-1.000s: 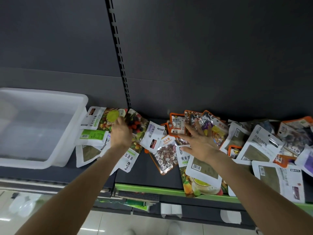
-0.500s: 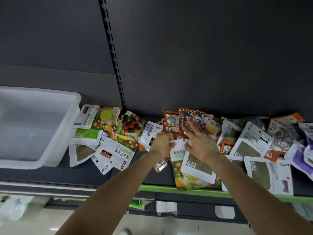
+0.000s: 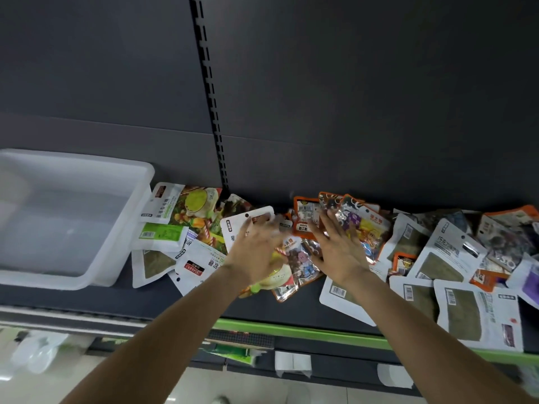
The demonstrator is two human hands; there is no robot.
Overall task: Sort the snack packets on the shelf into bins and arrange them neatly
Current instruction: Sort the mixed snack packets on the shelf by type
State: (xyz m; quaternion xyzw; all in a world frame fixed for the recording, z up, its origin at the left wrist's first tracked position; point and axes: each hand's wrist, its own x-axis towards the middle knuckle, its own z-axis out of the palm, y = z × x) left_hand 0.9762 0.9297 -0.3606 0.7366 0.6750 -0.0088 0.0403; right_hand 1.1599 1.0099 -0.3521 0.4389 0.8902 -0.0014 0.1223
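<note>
So both hands are down in the middle of the pile on the dark shelf point(image 3: 303, 310) with the green front strip. The left hand point(image 3: 256, 252) is over a white flat packet with a round hang hole point(image 3: 242, 225), and it looks like the fingers are curled onto its upper edge, but that part is motion-blurred so I honestly can't tell if it's a real grip or just resting there. The right hand point(image 3: 338, 249) has its fingers spread and straight, lying flat on the orange-edged foil packets point(image 3: 306, 217) and a clear packet with a cartoon figure and brown bits inside point(image 3: 300, 260). The snack packets are all loose on the shelf, overlapping each other, none in the translucent white plastic bin point(image 3: 116, 243), which sits at the left end of the same shelf. Right beside the bin there's a colourful fruit-print packet point(image 3: 198, 208), a white and green packet point(image 3: 163, 234) touching the bin's wall, and a white packet with a red label point(image 3: 198, 263) near the shelf edge. Over on the right are a bunch of white packets with greenish-brown windows point(image 3: 466, 310), plus a purple and white one point(image 3: 529, 281) cut off at the frame edge.
</note>
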